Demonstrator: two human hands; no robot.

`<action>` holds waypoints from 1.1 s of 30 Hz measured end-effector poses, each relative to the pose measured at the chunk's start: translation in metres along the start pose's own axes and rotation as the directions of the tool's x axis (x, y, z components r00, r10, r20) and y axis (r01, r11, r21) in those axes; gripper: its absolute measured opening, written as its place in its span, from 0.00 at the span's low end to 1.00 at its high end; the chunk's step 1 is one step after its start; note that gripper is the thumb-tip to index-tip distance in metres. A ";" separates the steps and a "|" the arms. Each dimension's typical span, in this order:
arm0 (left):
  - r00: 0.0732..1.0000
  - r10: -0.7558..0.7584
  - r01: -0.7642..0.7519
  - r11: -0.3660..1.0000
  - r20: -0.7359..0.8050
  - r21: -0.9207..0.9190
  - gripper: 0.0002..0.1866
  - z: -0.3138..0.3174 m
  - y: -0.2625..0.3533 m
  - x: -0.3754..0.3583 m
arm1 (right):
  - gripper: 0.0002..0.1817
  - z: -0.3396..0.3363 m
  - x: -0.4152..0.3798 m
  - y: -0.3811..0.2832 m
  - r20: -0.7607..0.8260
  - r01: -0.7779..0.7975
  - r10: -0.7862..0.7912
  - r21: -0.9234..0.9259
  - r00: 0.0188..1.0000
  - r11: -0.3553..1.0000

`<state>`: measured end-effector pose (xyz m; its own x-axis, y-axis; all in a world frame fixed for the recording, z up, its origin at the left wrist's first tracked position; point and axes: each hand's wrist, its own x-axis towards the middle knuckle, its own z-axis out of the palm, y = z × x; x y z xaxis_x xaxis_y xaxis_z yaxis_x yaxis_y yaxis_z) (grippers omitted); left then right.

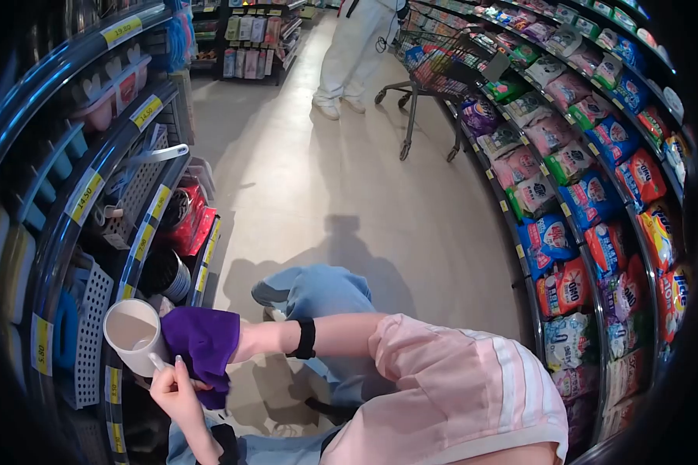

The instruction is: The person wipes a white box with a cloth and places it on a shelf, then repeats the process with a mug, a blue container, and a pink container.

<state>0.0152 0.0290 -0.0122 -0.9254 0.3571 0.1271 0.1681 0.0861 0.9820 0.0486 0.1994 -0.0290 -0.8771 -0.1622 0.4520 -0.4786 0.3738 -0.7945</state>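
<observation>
A white mug (134,333) is held at the left, beside the shelf edge, its open top facing the camera. My left hand (174,387) pinches the mug's handle with its fingers. A purple cloth (202,341) lies against the mug's right side. My right hand (223,358) is under this cloth, largely hidden, with only the wrist showing and a black band further up the arm. The cloth hangs down behind my left hand's fingers.
Shelves with price tags (85,195) and plastic baskets (93,329) stand close on the left. Packaged goods (589,198) fill curved shelves on the right. A person (353,58) in white trousers stands ahead near a shopping cart (442,66).
</observation>
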 end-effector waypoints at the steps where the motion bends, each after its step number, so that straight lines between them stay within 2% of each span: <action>1: 1.000 0.003 -0.002 0.999 -0.028 0.035 0.20 -0.001 -0.003 0.001 | 0.16 0.000 -0.002 0.000 -0.006 0.005 -0.005 -0.002 1.000 1.000; 3: 0.999 -0.016 0.019 0.998 -0.044 0.057 0.21 -0.005 -0.007 0.003 | 0.15 0.000 -0.005 0.001 -0.019 0.010 -0.010 0.003 1.000 1.000; 4: 1.000 -0.018 0.019 0.989 -0.005 0.146 0.21 -0.006 -0.005 0.004 | 0.14 0.000 -0.007 0.003 -0.025 0.014 -0.014 0.003 1.000 1.000; 6: 0.988 -0.157 0.153 0.964 0.004 0.217 0.16 0.004 0.008 0.002 | 0.13 0.003 -0.012 0.008 -0.034 0.034 -0.034 0.011 0.999 0.999; 7: 0.998 0.040 -0.051 0.965 0.048 0.258 0.13 0.005 -0.001 0.000 | 0.13 0.005 -0.014 0.010 -0.042 0.058 -0.058 0.011 0.997 0.998; 8: 0.967 0.234 -0.253 0.923 0.100 0.290 0.10 0.007 -0.011 -0.002 | 0.12 0.004 -0.015 0.009 -0.047 0.082 -0.082 0.009 0.996 0.997; 9: 0.979 0.168 -0.195 0.933 0.112 0.303 0.05 0.010 -0.014 -0.005 | 0.12 0.004 -0.016 0.009 -0.051 0.107 -0.107 -0.002 0.993 0.994; 10: 0.980 0.162 -0.189 0.934 0.114 0.303 0.05 0.012 -0.016 -0.008 | 0.11 0.004 -0.017 0.010 -0.061 0.132 -0.132 -0.004 0.989 0.991; 11: 0.959 0.238 -0.277 0.896 0.152 0.348 0.05 0.013 -0.016 -0.010 | 0.11 0.002 -0.015 0.005 -0.065 0.127 -0.127 -0.002 0.990 0.992; 12: 0.930 0.313 -0.365 0.846 0.191 0.388 0.05 0.014 -0.016 -0.012 | 0.11 -0.003 -0.010 -0.005 -0.051 -0.124 0.131 0.121 0.990 0.985; 13: 0.893 0.382 -0.451 0.759 0.240 0.469 0.06 0.016 -0.006 -0.014 | 0.11 -0.006 -0.006 -0.009 -0.006 -0.363 0.375 0.235 0.927 0.901; 14: 0.843 0.402 -0.537 0.640 0.356 0.550 0.08 0.015 -0.008 -0.014 | 0.13 0.000 -0.012 0.009 0.027 -0.423 0.443 0.352 0.896 0.835; 16: 0.719 0.437 -0.694 0.423 0.540 0.582 0.10 0.014 -0.008 -0.016 | 0.10 0.007 -0.016 0.034 0.050 -0.268 0.264 0.126 0.963 0.955; 17: 0.719 0.436 -0.695 0.423 0.541 0.582 0.10 0.013 -0.008 -0.017 | 0.10 0.004 -0.014 0.025 0.049 -0.269 0.265 0.127 0.963 0.955; 18: 0.703 0.454 -0.711 0.409 0.548 0.573 0.10 0.013 -0.010 -0.018 | 0.10 0.000 -0.010 0.009 0.127 -0.507 0.502 0.396 0.856 0.765; 19: 0.687 0.470 -0.725 0.394 0.553 0.565 0.10 0.012 -0.010 -0.018 | 0.10 -0.001 -0.008 0.001 0.271 -0.664 0.667 0.598 0.694 0.449; 20: 0.690 0.467 -0.722 0.395 0.553 0.568 0.10 0.011 -0.010 -0.018 | 0.10 0.000 -0.007 0.002 0.275 -0.666 0.666 0.598 0.694 0.446; 22: 0.746 0.356 -0.663 0.469 0.563 0.583 0.09 0.006 -0.008 -0.019 | 0.11 0.007 -0.007 0.010 0.227 -0.589 0.618 0.651 0.753 0.478; 23: 0.749 0.349 -0.660 0.468 0.563 0.588 0.09 0.006 -0.006 -0.018 | 0.11 0.009 -0.006 0.017 0.184 -0.506 0.527 0.647 0.830 0.570; 24: 0.772 0.432 -0.636 0.505 0.466 0.584 0.08 0.007 -0.003 -0.015 | 0.11 0.012 -0.010 0.019 0.190 -0.506 0.525 0.652 0.830 0.565; 25: 0.784 0.506 -0.612 0.541 0.358 0.577 0.07 0.007 -0.001 -0.013 | 0.12 0.013 -0.014 0.022 0.099 -0.447 0.519 0.658 0.849 0.606; 26: 0.782 0.547 -0.615 0.600 0.299 0.512 0.04 -0.001 -0.004 -0.009 | 0.12 0.015 -0.014 0.020 0.010 -0.389 0.509 0.659 0.860 0.644; 27: 0.860 0.495 -0.489 0.727 0.126 0.482 0.06 -0.008 -0.011 -0.010 | 0.12 0.020 -0.014 0.030 -0.078 -0.260 0.390 0.625 0.917 0.736; 28: 0.908 0.415 -0.359 0.834 -0.048 0.418 0.11 -0.012 -0.017 -0.012 | 0.12 0.023 -0.016 0.033 -0.067 -0.261 0.387 0.633 0.920 0.729; 30: 0.909 0.383 -0.292 0.866 -0.165 0.405 0.23 -0.012 -0.009 -0.002 | 0.11 0.011 -0.011 0.020 -0.082 -0.146 0.221 0.524 0.972 0.839; 31: 0.943 0.301 -0.268 0.939 -0.142 0.215 0.31 -0.011 -0.016 0.004 | 0.11 0.003 -0.011 0.013 0.029 -0.264 0.303 0.575 0.953 0.774; 32: 0.972 0.211 -0.220 0.972 -0.101 -0.083 0.35 -0.009 -0.022 0.010 | 0.11 -0.003 -0.012 0.007 0.163 -0.389 0.371 0.611 0.914 0.690; 33: 0.988 0.149 -0.150 0.931 -0.031 -0.333 0.40 -0.005 -0.028 0.013 | 0.11 -0.002 -0.019 0.015 0.306 -0.522 0.452 0.691 0.838 0.501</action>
<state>-0.0036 0.0270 -0.0374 -0.9001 0.3373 0.2757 0.1822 -0.2835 0.9415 0.0581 0.2099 -0.0489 -0.9636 -0.2463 -0.1037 0.1902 -0.3593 -0.9137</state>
